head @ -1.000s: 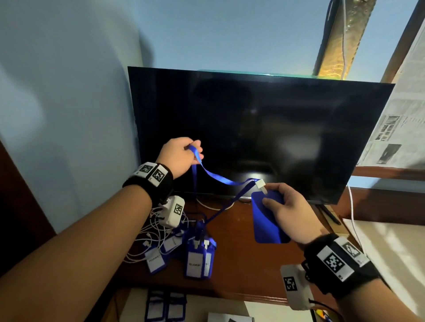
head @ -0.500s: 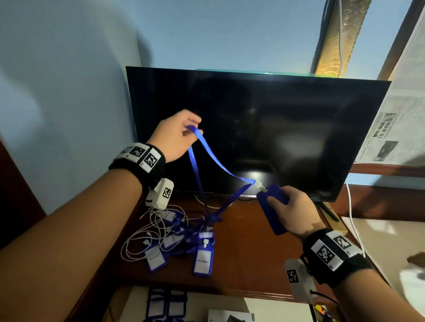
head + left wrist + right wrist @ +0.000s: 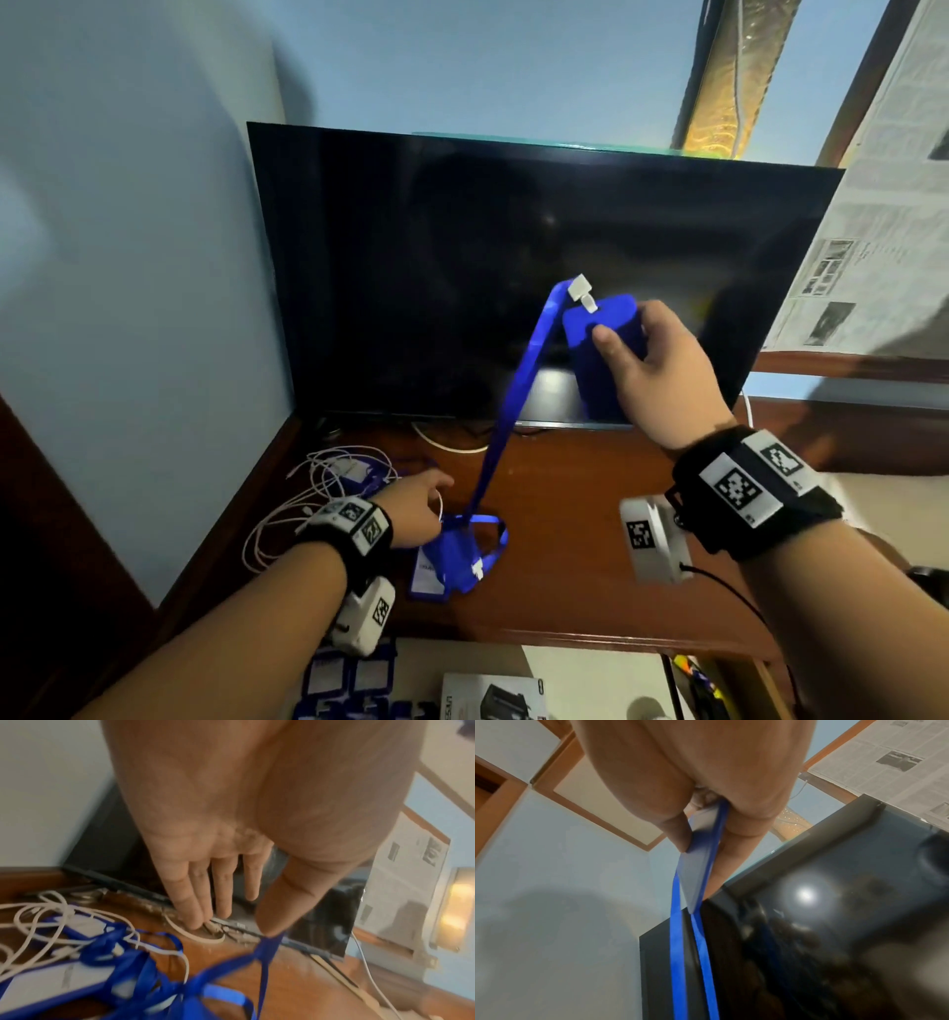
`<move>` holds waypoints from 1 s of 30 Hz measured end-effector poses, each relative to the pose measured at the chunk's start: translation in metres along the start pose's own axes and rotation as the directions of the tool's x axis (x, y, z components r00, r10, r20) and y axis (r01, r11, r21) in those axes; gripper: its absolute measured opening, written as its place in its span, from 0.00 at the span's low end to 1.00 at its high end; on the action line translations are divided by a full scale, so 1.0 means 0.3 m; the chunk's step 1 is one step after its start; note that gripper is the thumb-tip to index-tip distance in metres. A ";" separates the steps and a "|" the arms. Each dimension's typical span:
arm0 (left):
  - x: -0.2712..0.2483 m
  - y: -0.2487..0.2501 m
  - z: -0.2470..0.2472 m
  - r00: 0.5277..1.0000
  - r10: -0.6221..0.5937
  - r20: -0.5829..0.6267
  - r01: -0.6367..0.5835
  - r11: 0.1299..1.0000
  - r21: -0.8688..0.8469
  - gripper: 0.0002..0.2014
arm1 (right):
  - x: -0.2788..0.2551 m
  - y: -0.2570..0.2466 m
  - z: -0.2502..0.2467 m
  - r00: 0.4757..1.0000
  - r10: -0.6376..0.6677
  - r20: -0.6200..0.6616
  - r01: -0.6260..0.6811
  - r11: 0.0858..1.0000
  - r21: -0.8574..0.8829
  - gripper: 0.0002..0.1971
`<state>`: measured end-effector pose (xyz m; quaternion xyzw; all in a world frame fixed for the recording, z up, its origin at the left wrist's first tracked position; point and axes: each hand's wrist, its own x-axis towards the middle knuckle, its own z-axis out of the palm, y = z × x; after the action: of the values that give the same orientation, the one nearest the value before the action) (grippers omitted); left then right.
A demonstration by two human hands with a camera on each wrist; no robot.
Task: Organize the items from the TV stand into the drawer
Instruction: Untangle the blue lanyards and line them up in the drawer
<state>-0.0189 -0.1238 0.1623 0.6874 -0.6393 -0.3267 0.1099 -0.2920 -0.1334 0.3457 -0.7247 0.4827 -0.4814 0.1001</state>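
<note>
Your right hand (image 3: 652,370) pinches the blue badge holder (image 3: 606,354) before the TV (image 3: 462,257); your left hand (image 3: 205,878), fingers straight, hovers over tangled lanyards (image 3: 462,555) near the stand's (image 3: 565,565) left edge; only the left wrist view shows this.

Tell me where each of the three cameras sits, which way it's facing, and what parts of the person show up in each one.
Head: worn on the head, looking forward and down at the TV and TV stand; both forearms, left hand, right hand.
Left wrist: along the open left hand, down at white cables and tangled lanyards.
Right wrist: along the right hand, which grips the blue badge holder, toward wall and TV.
Shared: the blue lanyard strap and TV show in all three.
</note>
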 end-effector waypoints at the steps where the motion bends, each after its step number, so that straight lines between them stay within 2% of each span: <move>1: 0.002 0.000 0.040 0.998 -0.008 0.057 0.005 0.999 0.045 0.39 | 0.012 -0.007 -0.013 1.000 -0.005 -0.007 0.005 1.000 -0.003 0.06; 3: 0.014 -0.004 0.108 0.996 -0.001 0.084 -0.008 0.994 0.106 0.43 | 0.042 -0.015 -0.042 1.000 -0.013 -0.025 0.013 1.000 -0.001 0.07; 6: 0.045 -0.011 0.174 1.000 0.016 0.018 -0.018 0.992 0.125 0.39 | 0.089 -0.024 -0.094 0.997 -0.043 -0.071 0.042 0.999 -0.020 0.09; 9: 0.096 -0.018 0.205 0.996 0.042 -0.083 -0.037 0.997 0.061 0.14 | 0.137 -0.033 -0.156 0.986 -0.076 -0.150 0.073 0.997 -0.023 0.13; 10: 0.105 -0.015 0.206 0.993 0.028 -0.117 -0.025 0.999 0.029 0.09 | 0.154 -0.033 -0.177 0.980 -0.082 -0.180 0.078 0.997 -0.029 0.14; 11: 0.109 -0.011 0.204 0.986 0.012 -0.164 -0.011 1.000 0.010 0.08 | 0.169 -0.034 -0.200 0.974 -0.084 -0.209 0.078 0.996 -0.037 0.15; 14: 0.118 -0.044 0.198 0.972 -0.043 -0.233 0.030 0.998 -0.063 0.11 | 0.213 -0.014 -0.267 0.949 -0.032 -0.312 0.028 0.999 -0.016 0.16; 17: 0.128 -0.108 0.178 0.968 -0.057 -0.244 0.021 0.989 -0.146 0.05 | 0.233 0.018 -0.316 0.928 0.035 -0.372 -0.036 0.999 0.005 0.20; 20: 0.140 -0.145 0.122 0.941 -0.125 -0.314 0.043 0.966 -0.255 0.06 | 0.242 0.064 -0.344 0.915 0.077 -0.397 -0.094 0.995 -0.023 0.19; 23: 0.141 -0.154 0.032 0.910 -0.196 -0.366 0.061 0.935 -0.350 0.09 | 0.236 0.102 -0.348 0.910 0.097 -0.403 -0.129 0.990 -0.054 0.19; 25: 0.127 -0.133 -0.039 0.884 -0.221 -0.413 0.049 0.921 -0.387 0.18 | 0.230 0.125 -0.335 0.913 0.109 -0.394 -0.148 0.986 -0.071 0.18; 27: 0.101 -0.087 -0.122 0.860 -0.197 -0.471 0.015 0.932 -0.361 0.24 | 0.218 0.147 -0.311 0.926 0.117 -0.358 -0.164 0.981 -0.103 0.17; 30: 0.083 -0.027 -0.235 0.850 -0.118 -0.513 -0.116 0.909 -0.400 0.23 | 0.198 0.172 -0.262 0.949 0.126 -0.288 -0.170 0.976 -0.134 0.15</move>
<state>0.0284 -0.1650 0.2037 0.7110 -0.4995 -0.2548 0.4243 -0.3814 -0.1821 0.3908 -0.6172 0.5816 -0.5299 0.0101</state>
